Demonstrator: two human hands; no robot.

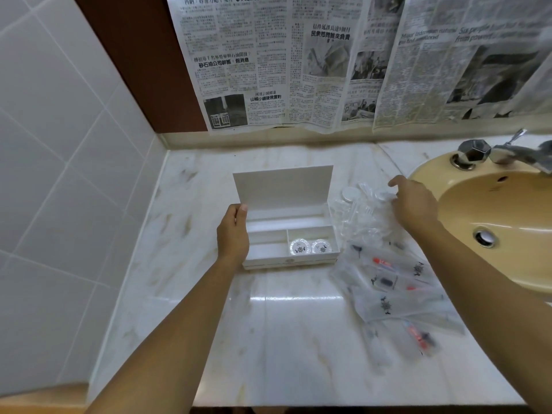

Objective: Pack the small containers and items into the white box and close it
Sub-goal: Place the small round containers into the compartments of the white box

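Observation:
The white box [268, 255] stands on the marble counter with its lid [283, 186] raised at the back. Two round containers [309, 246] with dark logos lie in its front right compartment. My left hand [234, 231] grips the box's left wall, thumb at the lid's lower corner. My right hand [413, 203] rests on a heap of clear plastic packets [364, 216] to the right of the box, fingers curled on a packet. A small white round cap [350, 193] lies by the heap. Several frosted sachets [388, 282] with red and black items lie nearer me.
A beige sink [490, 222] with a chrome tap [507, 152] takes the right side. Newspaper sheets [328, 61] hang on the back wall. White tiles [59, 144] form the left wall. The marble counter [283, 339] ends at a front edge near me.

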